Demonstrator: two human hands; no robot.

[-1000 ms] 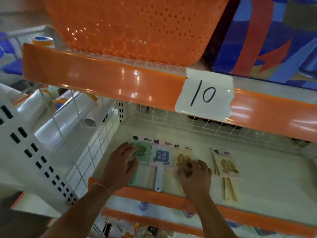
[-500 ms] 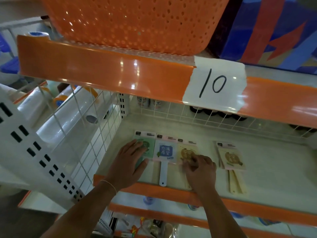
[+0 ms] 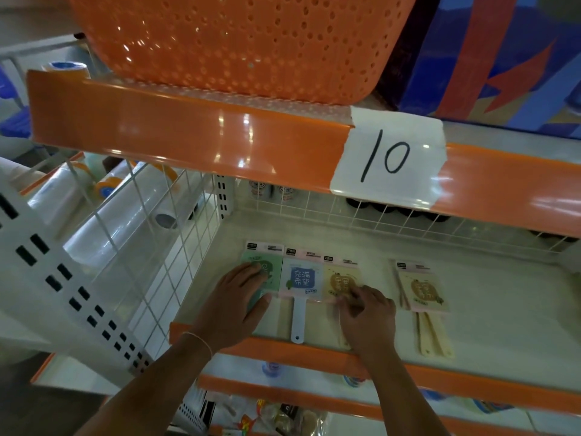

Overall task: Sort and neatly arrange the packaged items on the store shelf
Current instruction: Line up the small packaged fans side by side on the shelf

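Shelf lip (image 3: 283, 350), orange, nearest you. Your left hand (image 3: 234, 306) lies flat, fingers straight, on the green packet (image 3: 267, 269). Your right hand (image 3: 366, 316), fingers curled, seems to pinch the yellow packet (image 3: 339, 278) at its lower edge. Blue packet (image 3: 302, 280) lies between them, edges touching. Fourth packet (image 3: 423, 289) lies apart, rightward. Behind: wire fence (image 3: 393, 220); overhead, label "10" (image 3: 388, 155).

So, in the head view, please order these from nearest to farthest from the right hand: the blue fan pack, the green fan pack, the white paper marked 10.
From the right hand:
1. Blue fan pack, just to its left on the same shelf.
2. Green fan pack, further left, under the left hand.
3. White paper marked 10, taped on the upper shelf edge.
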